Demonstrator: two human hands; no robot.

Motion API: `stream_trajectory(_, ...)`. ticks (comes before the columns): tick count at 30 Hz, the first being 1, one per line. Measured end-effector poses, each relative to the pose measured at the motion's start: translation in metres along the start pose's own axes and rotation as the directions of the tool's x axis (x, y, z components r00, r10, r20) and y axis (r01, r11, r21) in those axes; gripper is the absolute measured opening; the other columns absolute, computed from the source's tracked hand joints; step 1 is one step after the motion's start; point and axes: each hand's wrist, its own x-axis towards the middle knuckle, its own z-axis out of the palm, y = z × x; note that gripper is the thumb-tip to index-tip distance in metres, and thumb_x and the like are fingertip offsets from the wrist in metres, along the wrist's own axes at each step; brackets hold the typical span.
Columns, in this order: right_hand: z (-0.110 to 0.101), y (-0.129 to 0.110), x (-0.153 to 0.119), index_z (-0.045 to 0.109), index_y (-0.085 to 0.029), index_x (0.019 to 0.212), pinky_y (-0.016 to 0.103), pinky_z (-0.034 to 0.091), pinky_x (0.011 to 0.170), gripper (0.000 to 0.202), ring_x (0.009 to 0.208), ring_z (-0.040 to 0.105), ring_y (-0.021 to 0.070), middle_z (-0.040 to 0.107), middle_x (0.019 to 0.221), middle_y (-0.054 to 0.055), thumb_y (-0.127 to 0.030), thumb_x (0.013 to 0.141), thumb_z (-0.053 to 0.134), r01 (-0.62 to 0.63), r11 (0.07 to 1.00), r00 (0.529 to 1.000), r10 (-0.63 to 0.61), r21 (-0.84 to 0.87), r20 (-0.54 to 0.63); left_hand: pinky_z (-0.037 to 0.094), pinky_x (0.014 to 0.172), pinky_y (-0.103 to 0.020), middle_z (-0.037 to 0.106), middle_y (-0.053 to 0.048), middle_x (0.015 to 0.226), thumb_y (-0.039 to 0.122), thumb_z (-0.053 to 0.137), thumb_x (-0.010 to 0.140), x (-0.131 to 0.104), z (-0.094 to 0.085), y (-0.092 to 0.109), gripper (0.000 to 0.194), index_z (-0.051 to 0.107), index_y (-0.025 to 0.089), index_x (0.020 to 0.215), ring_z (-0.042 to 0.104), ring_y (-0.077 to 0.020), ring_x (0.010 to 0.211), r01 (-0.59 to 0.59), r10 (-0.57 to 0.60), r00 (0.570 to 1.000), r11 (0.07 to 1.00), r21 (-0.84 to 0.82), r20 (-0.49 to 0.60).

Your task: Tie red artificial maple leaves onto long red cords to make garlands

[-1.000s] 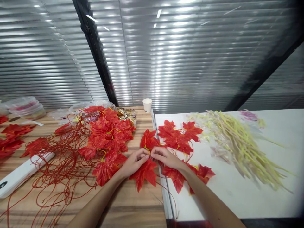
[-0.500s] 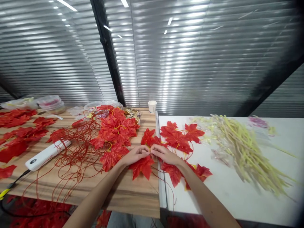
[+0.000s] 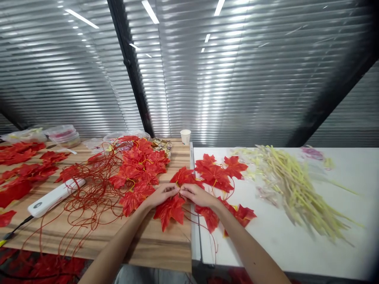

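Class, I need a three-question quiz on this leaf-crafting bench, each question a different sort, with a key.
1. True or false: the left hand and right hand meet fingertip to fingertip over a red fabric maple leaf.
2. Which surface holds the pile of pale yellow plastic stems? A wooden table; B white table.
3. Fill in: the small white paper cup stands at the wooden table's ____ edge.

Key: 1 true; 2 B; 3 far.
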Motion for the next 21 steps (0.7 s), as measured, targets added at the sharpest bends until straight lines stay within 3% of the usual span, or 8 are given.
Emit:
stream_trajectory(9, 0.005, -0.001, 0.006, 0.049, -0.016, 0.069, 0.021, 0.034, 0.053, 0.034, 0.055, 0.044, 0.0099, 0.049, 0.062, -0.002, -0.041, 0.087, 0.037, -0.025, 0.999, 0.997, 0.027, 0.03, -0.079, 0.037, 0.063, -0.021, 0.054, 0.0, 0.069, 0.042, 0.042, 0.082, -0.004, -0.001, -0.003, 0.033, 0.055, 0.013, 0.073, 0.048, -0.0111, 0.066, -0.038, 0.041, 0.997, 0.998, 0.049, -0.069)
stream_trajectory(15, 0.007, -0.006, 0.006, 0.047, -0.015, 0.061, 0.021, 0.03, 0.049, 0.039, 0.051, 0.041, 0.0091, 0.045, 0.055, -0.003, -0.047, 0.084, 0.041, -0.072, 0.992, 0.993, 0.061, -0.101, -0.1, 0.041, 0.066, -0.023, 0.062, -0.004, 0.074, 0.037, 0.049, 0.079, -0.002, 0.0, -0.007, 0.028, 0.061, 0.012, 0.076, 0.054, -0.0136, 0.07, -0.06, 0.06, 0.998, 0.998, -0.001, -0.034)
stream_trajectory(21, 0.007, -0.006, 0.004, 0.048, -0.015, 0.061, 0.021, 0.033, 0.049, 0.039, 0.05, 0.043, 0.0091, 0.047, 0.054, -0.003, -0.046, 0.084, 0.042, -0.082, 0.991, 0.991, 0.07, -0.108, -0.115, 0.043, 0.067, -0.026, 0.066, -0.007, 0.076, 0.037, 0.052, 0.076, 0.001, -0.002, -0.011, 0.029, 0.065, 0.011, 0.077, 0.058, -0.0167, 0.071, -0.089, 0.089, 0.994, 0.996, 0.006, -0.057)
